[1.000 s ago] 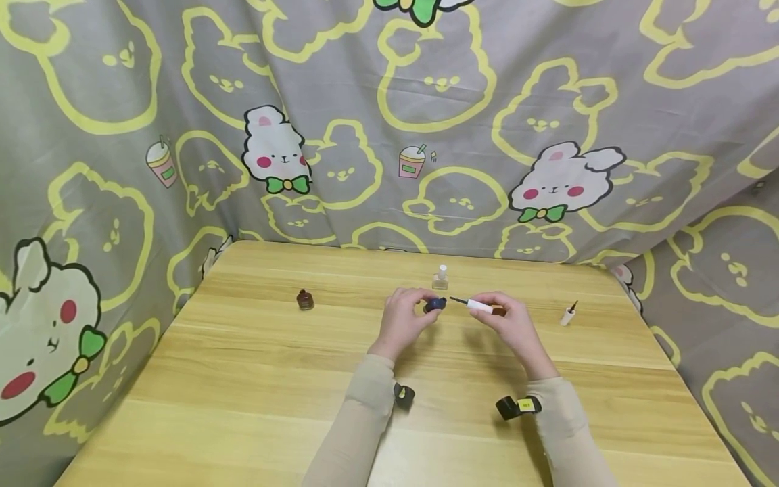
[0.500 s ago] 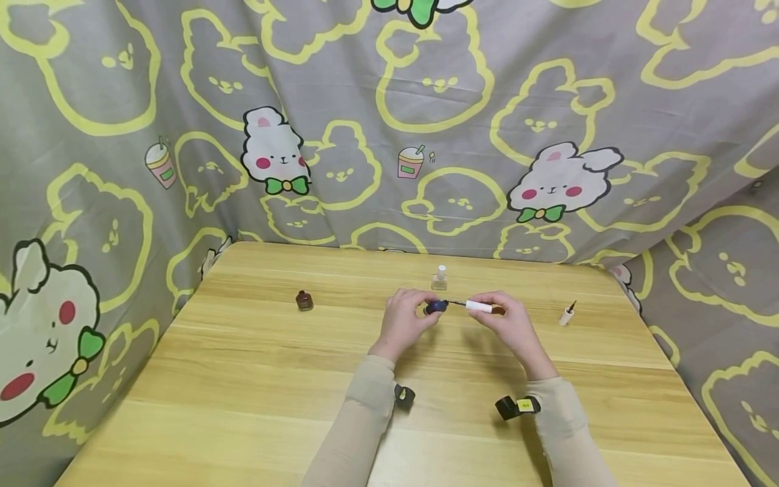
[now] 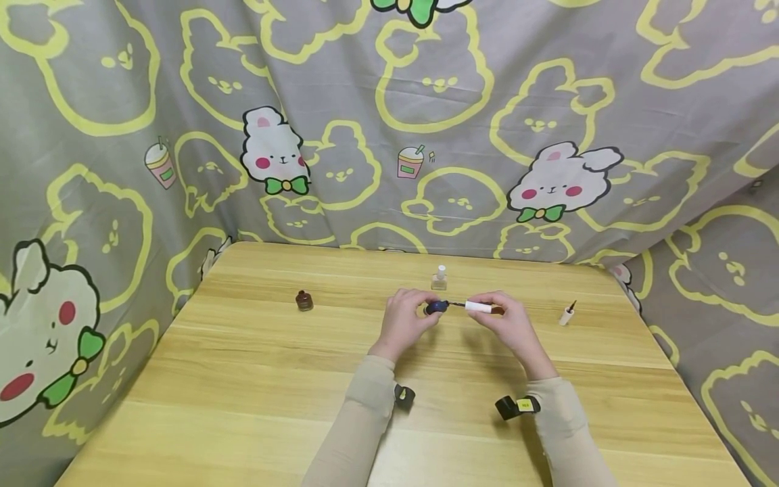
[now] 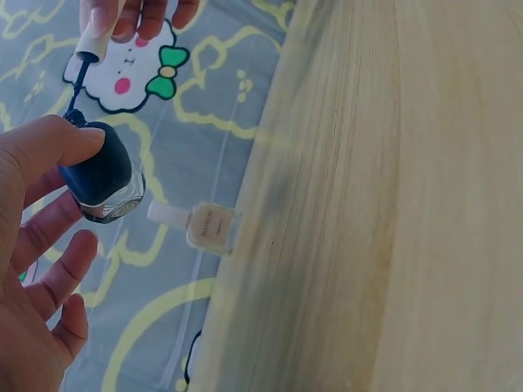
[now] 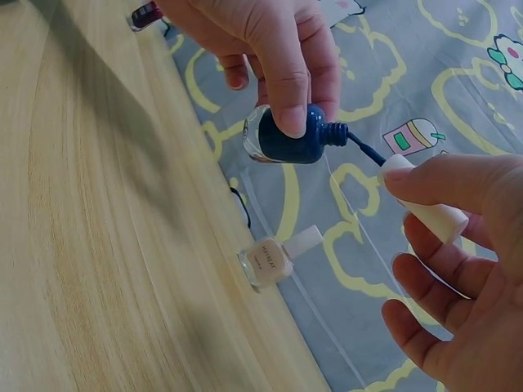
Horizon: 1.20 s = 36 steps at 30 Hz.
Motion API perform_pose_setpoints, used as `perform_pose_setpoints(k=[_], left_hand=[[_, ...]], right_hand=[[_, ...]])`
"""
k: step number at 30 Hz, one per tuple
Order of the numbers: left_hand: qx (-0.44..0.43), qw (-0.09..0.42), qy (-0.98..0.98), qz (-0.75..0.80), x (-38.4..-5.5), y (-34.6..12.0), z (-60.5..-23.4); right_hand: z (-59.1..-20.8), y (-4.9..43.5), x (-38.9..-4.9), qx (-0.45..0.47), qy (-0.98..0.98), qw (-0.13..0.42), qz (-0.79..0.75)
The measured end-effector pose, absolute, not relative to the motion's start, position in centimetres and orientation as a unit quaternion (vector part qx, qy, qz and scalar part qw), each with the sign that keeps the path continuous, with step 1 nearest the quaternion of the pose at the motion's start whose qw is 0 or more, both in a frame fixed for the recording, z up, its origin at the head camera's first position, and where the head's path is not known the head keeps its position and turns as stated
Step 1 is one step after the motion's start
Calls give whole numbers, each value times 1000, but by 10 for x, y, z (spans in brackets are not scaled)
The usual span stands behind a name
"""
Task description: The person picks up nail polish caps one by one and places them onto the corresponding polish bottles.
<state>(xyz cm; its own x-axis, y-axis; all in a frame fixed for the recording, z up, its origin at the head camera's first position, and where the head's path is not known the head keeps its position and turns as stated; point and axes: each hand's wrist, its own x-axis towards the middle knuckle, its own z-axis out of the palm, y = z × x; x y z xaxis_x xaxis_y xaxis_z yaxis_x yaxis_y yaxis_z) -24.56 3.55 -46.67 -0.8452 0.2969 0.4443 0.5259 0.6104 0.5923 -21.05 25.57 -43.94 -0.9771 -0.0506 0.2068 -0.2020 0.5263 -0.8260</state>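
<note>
Between thumb and fingers, my left hand (image 3: 404, 318) holds a dark blue nail polish bottle (image 4: 101, 167), tilted on its side with its neck towards the right hand. My right hand (image 3: 506, 323) pinches the white nail polish cap (image 5: 429, 204). From that cap a thin dark brush (image 5: 366, 149) runs to the bottle's mouth, and its tip is hidden in the neck. A gap with bare brush stem remains between cap and bottle. Both hands are above the table.
Behind the hands stands a capped pale nail polish bottle (image 3: 439, 279) on the wooden table (image 3: 255, 379). A dark brown-red uncapped bottle (image 3: 304, 301) is at the left. To the right, a white cap (image 3: 567, 315) stands with its brush up. A patterned curtain (image 3: 341, 122) borders the table.
One second ago the brush was apart from the blue bottle; its tip has since entered the neck. The bottle has turned slightly towards the brush. Both grips are unchanged.
</note>
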Motion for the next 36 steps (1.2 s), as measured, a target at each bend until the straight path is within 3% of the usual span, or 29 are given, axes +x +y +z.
perform_pose_setpoints(k=[36], left_hand=[[-251,141,-896,-338,-241,43,-464]], right_hand=[[-440,254,-212,100,-877,77,463]])
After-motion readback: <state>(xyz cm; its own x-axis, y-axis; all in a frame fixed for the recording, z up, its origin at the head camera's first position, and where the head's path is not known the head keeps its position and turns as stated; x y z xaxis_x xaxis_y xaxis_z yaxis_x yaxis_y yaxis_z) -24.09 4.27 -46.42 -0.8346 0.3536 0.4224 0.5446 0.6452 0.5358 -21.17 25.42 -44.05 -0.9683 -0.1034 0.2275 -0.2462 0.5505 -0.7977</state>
